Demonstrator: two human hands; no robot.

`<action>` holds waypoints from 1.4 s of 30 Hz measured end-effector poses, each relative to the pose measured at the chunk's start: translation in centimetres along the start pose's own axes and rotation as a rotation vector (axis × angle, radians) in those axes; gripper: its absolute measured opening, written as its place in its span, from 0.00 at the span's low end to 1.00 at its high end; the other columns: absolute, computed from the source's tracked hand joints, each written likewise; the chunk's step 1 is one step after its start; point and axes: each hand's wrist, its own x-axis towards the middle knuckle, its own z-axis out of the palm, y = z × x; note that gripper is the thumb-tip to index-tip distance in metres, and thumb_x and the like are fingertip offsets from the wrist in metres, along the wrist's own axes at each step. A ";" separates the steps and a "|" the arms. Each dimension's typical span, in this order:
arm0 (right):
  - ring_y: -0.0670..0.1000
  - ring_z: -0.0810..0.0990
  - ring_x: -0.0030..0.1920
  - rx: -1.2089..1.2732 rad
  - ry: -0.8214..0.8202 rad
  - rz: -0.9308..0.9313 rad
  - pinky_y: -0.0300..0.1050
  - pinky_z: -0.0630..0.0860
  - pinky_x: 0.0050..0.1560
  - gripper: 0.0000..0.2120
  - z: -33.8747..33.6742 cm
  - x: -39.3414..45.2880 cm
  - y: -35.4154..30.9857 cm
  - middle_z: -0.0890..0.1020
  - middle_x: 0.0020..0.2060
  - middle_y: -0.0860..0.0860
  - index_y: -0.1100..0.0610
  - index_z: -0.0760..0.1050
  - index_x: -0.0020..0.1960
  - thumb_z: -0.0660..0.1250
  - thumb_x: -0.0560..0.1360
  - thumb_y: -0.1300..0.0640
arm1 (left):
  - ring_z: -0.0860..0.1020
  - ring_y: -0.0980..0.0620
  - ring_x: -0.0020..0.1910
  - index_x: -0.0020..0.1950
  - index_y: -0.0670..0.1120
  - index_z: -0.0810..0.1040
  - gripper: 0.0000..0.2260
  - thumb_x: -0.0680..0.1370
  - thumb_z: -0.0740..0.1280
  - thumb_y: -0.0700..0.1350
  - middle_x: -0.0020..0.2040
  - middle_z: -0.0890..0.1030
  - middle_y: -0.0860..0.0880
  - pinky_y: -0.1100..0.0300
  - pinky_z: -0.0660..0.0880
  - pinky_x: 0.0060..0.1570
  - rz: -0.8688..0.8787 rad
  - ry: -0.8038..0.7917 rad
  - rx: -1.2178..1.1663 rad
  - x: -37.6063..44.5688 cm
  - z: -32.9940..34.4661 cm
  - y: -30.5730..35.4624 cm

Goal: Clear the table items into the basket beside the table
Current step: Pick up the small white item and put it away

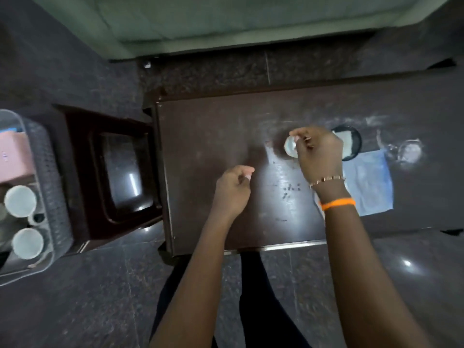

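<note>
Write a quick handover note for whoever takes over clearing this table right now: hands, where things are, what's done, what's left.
Right hand: over the table, fingers closing around a small clear glass; grip not confirmed.
Left hand: loosely curled above the table, empty.
Done: basket on the floor to the left holds two white cups and a pink box.
Left: the glass, a dark plate, a blue cloth, and a clear glass item at far right.
</note>
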 end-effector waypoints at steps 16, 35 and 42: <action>0.63 0.75 0.63 -0.575 -0.554 0.164 0.55 0.73 0.62 0.20 1.7 16.0 10.2 0.77 0.62 0.64 0.65 0.74 0.62 0.70 0.71 0.61 | 0.77 0.52 0.57 0.59 0.45 0.78 0.15 0.77 0.57 0.35 0.59 0.80 0.47 0.69 0.67 0.54 -0.033 0.005 0.113 4.7 7.7 5.2; 0.55 0.80 0.42 0.116 -0.424 0.084 0.52 0.78 0.52 0.08 1.6 8.5 0.0 0.83 0.45 0.58 0.57 0.80 0.50 0.65 0.72 0.63 | 0.78 0.59 0.44 0.50 0.50 0.78 0.11 0.80 0.58 0.38 0.49 0.79 0.52 0.68 0.72 0.47 -0.119 0.256 -0.363 2.6 0.7 1.4; 0.60 0.81 0.44 0.193 -0.702 -0.045 0.57 0.79 0.49 0.08 9.2 -0.8 -9.3 0.81 0.41 0.56 0.51 0.73 0.40 0.70 0.69 0.61 | 0.78 0.58 0.45 0.52 0.47 0.77 0.10 0.79 0.59 0.37 0.46 0.78 0.52 0.63 0.74 0.53 -0.146 0.549 -0.656 -1.2 -9.3 -2.9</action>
